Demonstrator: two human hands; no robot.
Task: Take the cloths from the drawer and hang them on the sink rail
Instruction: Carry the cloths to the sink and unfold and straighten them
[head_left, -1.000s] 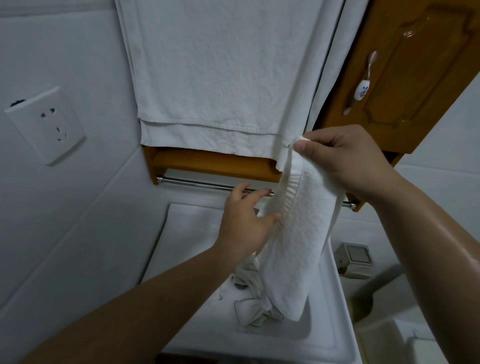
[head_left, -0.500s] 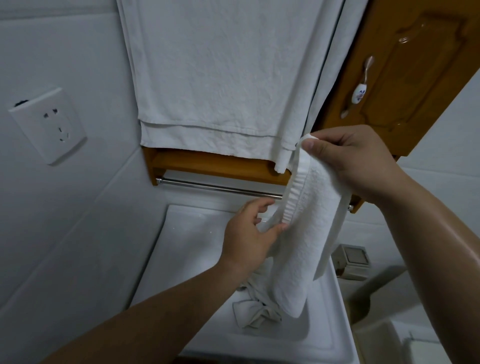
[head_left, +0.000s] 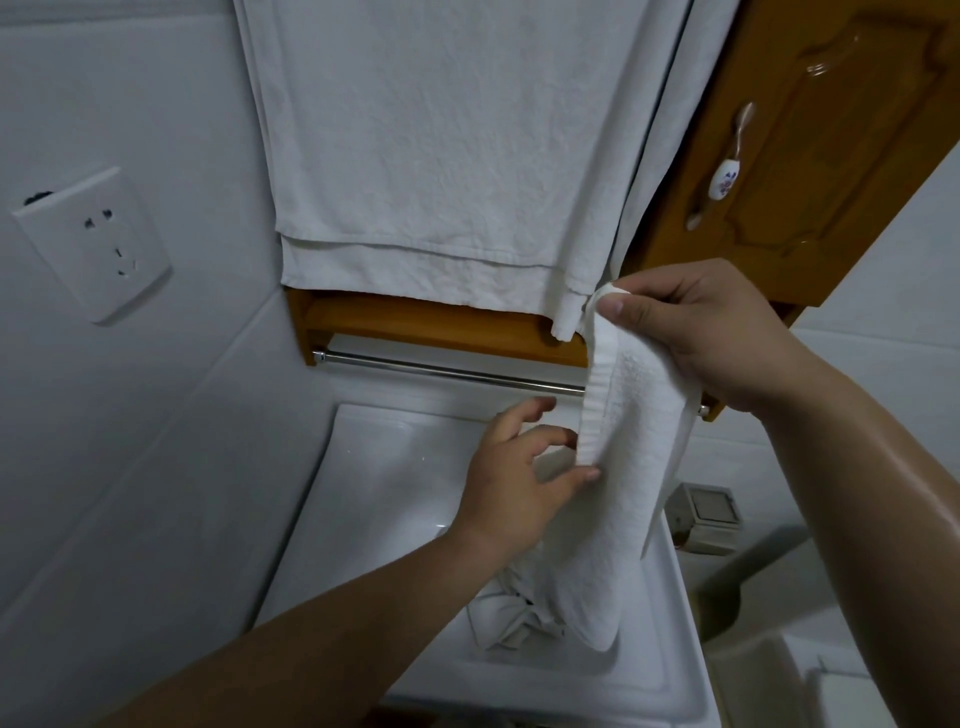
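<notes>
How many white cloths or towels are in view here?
3: a large white towel hanging on the wall, a small white terry cloth held by the right hand, and a crumpled white cloth in the sink; others may be hidden.

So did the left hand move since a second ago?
Yes. The left hand dropped away from the metal rail, lower over the sink, fingers by the cloth edge.

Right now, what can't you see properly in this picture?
Head view only:
- Rail: its right stretch is hidden behind the held cloth.
- Crumpled cloth in the sink: partly covered by the held cloth and left arm.
- Big towel: top cut off by the frame edge.
- Drawer: not in view.
</notes>
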